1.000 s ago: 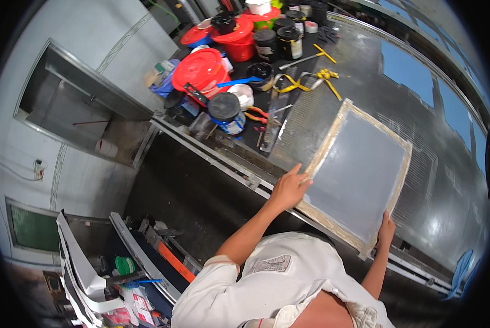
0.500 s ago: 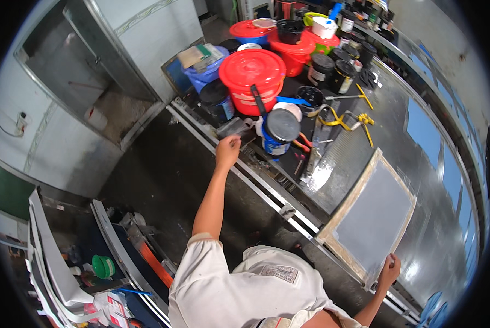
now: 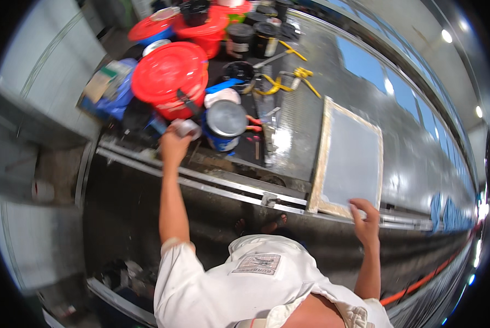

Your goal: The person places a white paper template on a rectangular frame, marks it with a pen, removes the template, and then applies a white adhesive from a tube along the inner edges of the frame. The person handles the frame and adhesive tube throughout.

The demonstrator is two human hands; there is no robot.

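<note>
In the head view, the person leaned over a long, shiny metal table (image 3: 409, 136) with both arms stretched out. The left hand (image 3: 173, 143) was reached far forward to the cluttered near-left end of the table, its fingers closed around a small pale object (image 3: 187, 128) that was too blurred to identify. Just beside that hand stood a blue can with a grey lid (image 3: 225, 123), and a little farther off sat a large red bucket (image 3: 168, 76) with a red lid. More dark tins (image 3: 254, 37) and red tubs crowded the far end, and yellow-handled tools (image 3: 288, 82) lay on the metal surface near them.

The right hand (image 3: 367, 221) rested at the near corner of a wooden-framed screen (image 3: 347, 158), fingers curled over the frame's lower edge in a light grip. The screen lay flat on the table, well apart from the buckets, its grey mesh facing up and its near edge along the table's rail (image 3: 228, 188). The person's white shirt (image 3: 250, 284) filled the lower middle of the picture, and sandalled feet (image 3: 261, 225) showed on the dark floor below the rail.
</note>
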